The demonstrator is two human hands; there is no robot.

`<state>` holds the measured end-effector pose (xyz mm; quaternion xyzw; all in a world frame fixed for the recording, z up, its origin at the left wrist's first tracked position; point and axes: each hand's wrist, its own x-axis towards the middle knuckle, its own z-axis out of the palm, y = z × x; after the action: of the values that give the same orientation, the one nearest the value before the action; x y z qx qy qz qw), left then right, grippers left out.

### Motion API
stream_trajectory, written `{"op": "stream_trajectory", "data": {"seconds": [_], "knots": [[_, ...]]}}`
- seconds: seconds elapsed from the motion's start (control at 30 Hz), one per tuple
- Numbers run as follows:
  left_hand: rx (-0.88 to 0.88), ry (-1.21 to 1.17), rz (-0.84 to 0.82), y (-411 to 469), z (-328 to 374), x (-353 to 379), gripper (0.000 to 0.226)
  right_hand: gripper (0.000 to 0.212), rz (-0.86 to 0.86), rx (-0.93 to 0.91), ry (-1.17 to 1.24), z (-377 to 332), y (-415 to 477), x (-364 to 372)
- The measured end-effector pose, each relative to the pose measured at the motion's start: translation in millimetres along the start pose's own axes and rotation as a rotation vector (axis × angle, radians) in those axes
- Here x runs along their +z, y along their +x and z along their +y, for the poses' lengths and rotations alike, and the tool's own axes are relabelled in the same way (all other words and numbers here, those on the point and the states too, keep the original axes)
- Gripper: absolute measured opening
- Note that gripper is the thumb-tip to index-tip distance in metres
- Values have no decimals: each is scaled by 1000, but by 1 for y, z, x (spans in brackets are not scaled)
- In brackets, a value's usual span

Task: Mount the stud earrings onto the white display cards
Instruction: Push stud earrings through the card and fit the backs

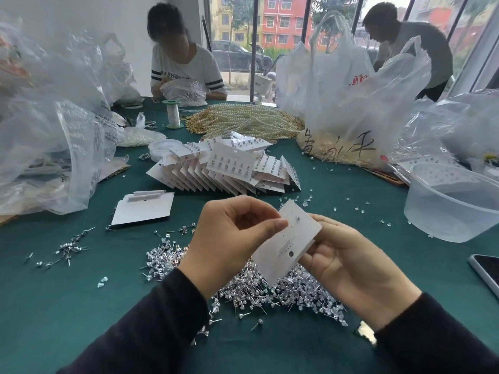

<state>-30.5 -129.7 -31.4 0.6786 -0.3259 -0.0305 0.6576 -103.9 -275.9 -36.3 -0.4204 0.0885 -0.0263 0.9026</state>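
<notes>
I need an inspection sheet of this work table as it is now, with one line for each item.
Surface: green tablecloth, scattered with clear earring backs.
Job's things: white display card with one stud in it; loose stud pile beneath; blank cards; filled cards, fanned.
Clutter: plastic bags, pearl strands, spool, clear tub, phone.
Hands: left hand pinches the card's upper edge; right hand holds its lower side.
Cables: nothing seen.
Surroundings: two other people across the table; windows, buildings outside.
</notes>
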Motion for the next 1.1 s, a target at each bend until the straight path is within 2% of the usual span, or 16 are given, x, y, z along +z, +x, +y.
{"op": "stream_trajectory", "data": {"seconds": [0.17, 0.27, 0.37, 0.5, 0.67, 0.8, 0.97, 1.1], "knots": [[-32, 51, 82, -3, -1, 7, 9, 48, -81, 48, 75, 3, -3, 4], [-65, 24, 81, -3, -2, 8, 9, 60, -97, 60, 82, 4, -4, 4], [-78, 41, 83, -2, -2, 6, 10, 43, -47, 50, 62, 2, -4, 4], [-142, 156, 89, 1, -8, 0, 9, 22, 115, -21, -70, -3, -1, 1], [-265, 207, 62, -1, -15, 3, 12, 14, 208, -82, -125, -7, -2, 1], [-174, 337, 75, -1, -13, 2, 10, 14, 196, -82, -145, -7, -3, 3], [-103, 240, 115, 0, -7, 1, 9, 23, 166, -56, -120, -7, -3, 1], [66, 187, 139, -3, 0, 8, 4, 31, 38, 6, 0, -6, -6, 3]]}}
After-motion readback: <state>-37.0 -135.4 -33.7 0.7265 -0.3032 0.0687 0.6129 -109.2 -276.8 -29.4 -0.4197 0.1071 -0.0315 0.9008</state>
